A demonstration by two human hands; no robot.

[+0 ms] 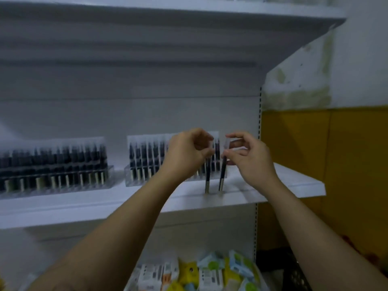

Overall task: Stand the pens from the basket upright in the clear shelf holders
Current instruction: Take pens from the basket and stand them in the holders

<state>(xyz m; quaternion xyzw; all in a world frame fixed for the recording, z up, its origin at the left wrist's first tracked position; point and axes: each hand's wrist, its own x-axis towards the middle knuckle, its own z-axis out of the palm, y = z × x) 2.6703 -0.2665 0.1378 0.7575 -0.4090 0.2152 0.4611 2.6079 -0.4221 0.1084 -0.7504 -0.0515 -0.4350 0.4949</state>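
- A white shelf (294,185) runs across the middle of the frame, mounted on a pale grey back panel (147,91). A second white shelf (189,9) hangs over it along the top edge.
- A slotted metal upright (260,122) ends the shelving at centre right. Beyond it the wall is stained white plaster above and yellow panelling (336,164) below.
- Two clear holders stand on the middle shelf. The left holder (52,164) at the left edge is full of dark pens standing upright, and the right holder (144,162) near the centre is also mostly full.
- At bottom centre, a lower level holds a heap of small packets (210,271) in white, yellow and pale blue. A dark latticed container (298,276) sits at bottom right.
- Both bare forearms reach up from the bottom corners and meet in front of the right end of the right holder.
- The left hand (186,152) is curled, thumb and fingertips pinching the top of the left-hand pen (207,179).
- The right hand (249,158) pinches the right-hand pen (222,177) near its clear cap between thumb and forefinger, the other fingers loosely bent.
- Both pens hang nearly upright, just beside each other, their lower tips in front of the shelf's front edge, outside the holder.
- The pens are slim, with dark barrels and a pale band near the lower end. The holders are glossy transparent plastic, blurred by motion.
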